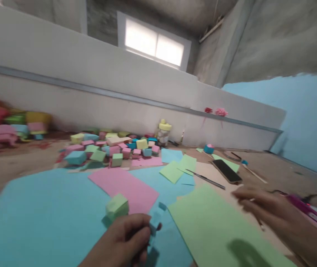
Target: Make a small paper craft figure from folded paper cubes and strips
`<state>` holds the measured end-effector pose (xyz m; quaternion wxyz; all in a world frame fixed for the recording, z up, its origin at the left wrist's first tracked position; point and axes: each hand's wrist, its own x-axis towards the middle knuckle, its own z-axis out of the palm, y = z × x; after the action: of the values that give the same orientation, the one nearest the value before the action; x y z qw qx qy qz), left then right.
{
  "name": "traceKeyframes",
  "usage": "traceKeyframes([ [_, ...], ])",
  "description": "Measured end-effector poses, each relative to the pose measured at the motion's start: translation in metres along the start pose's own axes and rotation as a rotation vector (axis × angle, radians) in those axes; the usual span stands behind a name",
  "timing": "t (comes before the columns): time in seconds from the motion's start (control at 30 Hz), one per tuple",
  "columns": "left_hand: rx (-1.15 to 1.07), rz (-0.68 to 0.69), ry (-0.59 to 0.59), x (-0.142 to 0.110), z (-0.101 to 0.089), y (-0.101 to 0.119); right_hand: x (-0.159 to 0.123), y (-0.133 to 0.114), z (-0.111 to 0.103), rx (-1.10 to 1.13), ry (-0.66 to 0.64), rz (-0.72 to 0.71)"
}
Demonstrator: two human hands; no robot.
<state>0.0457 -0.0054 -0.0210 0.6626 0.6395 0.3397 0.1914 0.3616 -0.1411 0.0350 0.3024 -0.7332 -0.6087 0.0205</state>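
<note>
Closest, the left hand (125, 241) has its fingers closed on a small folded blue paper piece (155, 218), beside a little green paper cube (116, 206). Right hand (269, 209) hovers, fingers open, blurry. Squeezing hard could crush the fold.

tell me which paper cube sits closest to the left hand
The pale green cube, alone on the pink sheet just above the left hand; all the other cubes are piled far back near the wall.
</note>
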Motion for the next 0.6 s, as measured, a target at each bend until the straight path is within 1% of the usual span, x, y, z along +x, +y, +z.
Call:
traceKeyframes([
  [0.03,-0.015,0.011,0.002,-0.002,0.001,0.007,0.006,-0.033,0.02,0.226,-0.167,0.036],
  [0.07,-0.004,0.04,-0.003,-0.004,0.0,0.012,0.011,-0.064,0.039,0.403,-0.331,0.097],
  [0.1,0.032,0.083,0.001,-0.005,-0.001,0.014,0.017,-0.09,0.058,0.567,-0.429,0.173],
  [0.13,0.093,0.141,0.013,-0.007,-0.003,0.016,0.023,-0.11,0.074,0.692,-0.455,0.208],
  [0.17,0.171,0.207,0.038,-0.008,-0.006,0.016,0.029,-0.126,0.087,0.761,-0.502,0.212],
  [0.2,0.25,0.267,0.077,-0.008,-0.008,0.017,0.035,-0.136,0.098,0.814,-0.546,0.222],
  [0.27,0.36,0.34,0.168,-0.01,-0.015,0.02,0.048,-0.146,0.109,0.866,-0.599,0.226],
  [0.33,0.39,0.375,0.266,-0.01,-0.028,0.027,0.061,-0.149,0.113,0.891,-0.59,0.243],
  [0.4,0.428,0.456,0.361,-0.011,-0.047,0.035,0.072,-0.15,0.112,0.902,-0.509,0.258],
  [0.43,0.497,0.525,0.39,-0.011,-0.059,0.038,0.076,-0.15,0.112,0.904,-0.456,0.263],
  [0.47,0.596,0.603,0.373,-0.012,-0.071,0.041,0.079,-0.15,0.113,0.902,-0.399,0.265],
  [0.5,0.706,0.651,0.316,-0.011,-0.083,0.042,0.081,-0.15,0.116,0.894,-0.344,0.264],
  [0.53,0.77,0.645,0.262,-0.011,-0.093,0.041,0.08,-0.15,0.119,0.88,-0.296,0.261],
  [0.6,0.819,0.571,0.117,-0.008,-0.107,0.035,0.076,-0.15,0.13,0.835,-0.221,0.25],
])
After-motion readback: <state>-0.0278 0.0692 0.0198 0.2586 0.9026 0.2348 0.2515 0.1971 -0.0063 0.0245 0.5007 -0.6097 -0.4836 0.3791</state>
